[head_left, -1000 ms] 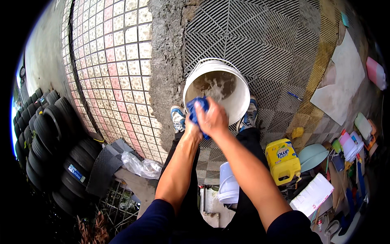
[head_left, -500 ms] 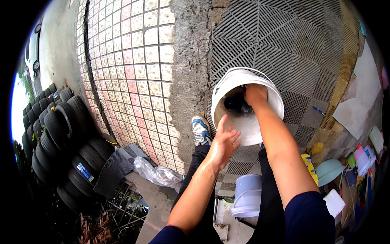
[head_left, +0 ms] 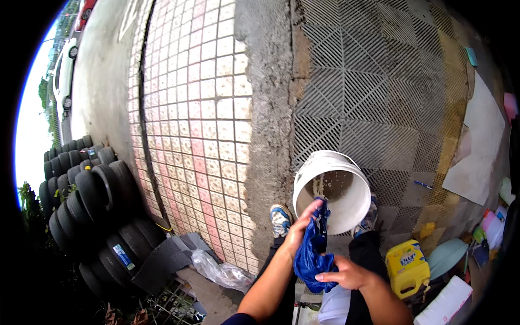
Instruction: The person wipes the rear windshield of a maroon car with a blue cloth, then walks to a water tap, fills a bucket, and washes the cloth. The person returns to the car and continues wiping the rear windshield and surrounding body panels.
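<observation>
A wet, bunched dark-blue cloth (head_left: pixel 313 252) hangs between my hands, just on my side of a large white bucket (head_left: pixel 348 210). Its upper end reaches over the bucket's near left rim. My left hand (head_left: pixel 297 234) grips the cloth along its left side, fingers pointing up toward the bucket. Lower down, my right hand (head_left: pixel 351 273) closes on the cloth's right edge, thumb in front. Murky water with drops and bubbles shows inside the bucket. My shoes (head_left: pixel 281 220) stand on either side of it.
Behind the hands, a smaller pale bucket (head_left: pixel 335 307) sits between my legs. To the right are a yellow jug (head_left: pixel 407 266), a white box (head_left: pixel 445 303) and a greenish basin (head_left: pixel 447 257). Stacked tyres (head_left: pixel 97 208) and a clear plastic bag (head_left: pixel 219 269) lie left.
My right hand has come out of the bucket with the blue cloth, back toward me. My left hand, open before, now grips the cloth too. The view has shifted.
</observation>
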Demonstrator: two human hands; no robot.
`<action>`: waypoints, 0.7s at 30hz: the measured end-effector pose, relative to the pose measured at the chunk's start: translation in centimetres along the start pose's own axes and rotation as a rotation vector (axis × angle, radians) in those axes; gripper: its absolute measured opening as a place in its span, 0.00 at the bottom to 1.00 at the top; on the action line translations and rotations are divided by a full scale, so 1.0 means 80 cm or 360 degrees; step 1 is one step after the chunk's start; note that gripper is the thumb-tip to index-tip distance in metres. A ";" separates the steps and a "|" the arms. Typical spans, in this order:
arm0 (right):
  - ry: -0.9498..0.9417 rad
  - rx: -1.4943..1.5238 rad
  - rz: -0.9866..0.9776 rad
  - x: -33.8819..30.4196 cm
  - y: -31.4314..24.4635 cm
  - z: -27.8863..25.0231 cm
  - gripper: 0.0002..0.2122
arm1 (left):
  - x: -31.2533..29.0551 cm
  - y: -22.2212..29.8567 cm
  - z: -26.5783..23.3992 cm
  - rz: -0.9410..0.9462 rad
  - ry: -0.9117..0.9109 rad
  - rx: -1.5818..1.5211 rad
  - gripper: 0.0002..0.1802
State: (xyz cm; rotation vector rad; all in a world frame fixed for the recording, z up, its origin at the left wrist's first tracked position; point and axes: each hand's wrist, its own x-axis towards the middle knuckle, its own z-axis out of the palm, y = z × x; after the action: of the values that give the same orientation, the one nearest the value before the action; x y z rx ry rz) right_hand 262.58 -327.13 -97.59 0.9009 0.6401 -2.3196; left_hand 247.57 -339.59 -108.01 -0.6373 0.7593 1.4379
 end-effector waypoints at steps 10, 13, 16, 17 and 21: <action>0.1612 -0.1488 -0.1019 0.130 0.029 0.060 0.30 | 0.023 -0.064 -0.143 0.0392 -0.0377 -0.0312 0.26; 0.1418 -0.1322 -0.0783 0.158 0.004 -0.002 0.26 | 0.047 -0.058 -0.117 0.0412 0.0194 0.0251 0.24; 0.1510 -0.1450 -0.0021 0.167 -0.049 -0.065 0.28 | 0.046 -0.046 -0.017 0.0212 0.0982 0.0571 0.20; 0.1439 -0.1498 0.0287 0.170 -0.071 -0.089 0.33 | 0.039 -0.051 -0.027 0.0072 0.1009 0.0989 0.19; 0.1650 0.0148 0.0224 0.185 -0.053 -0.150 0.37 | 0.024 -0.038 0.018 0.0306 0.0777 0.0219 0.09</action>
State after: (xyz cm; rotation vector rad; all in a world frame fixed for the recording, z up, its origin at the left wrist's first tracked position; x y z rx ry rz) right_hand 256.11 -321.67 -115.12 2.1268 0.8112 -1.6329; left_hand 250.72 -337.40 -108.78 -0.8383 1.3204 1.4014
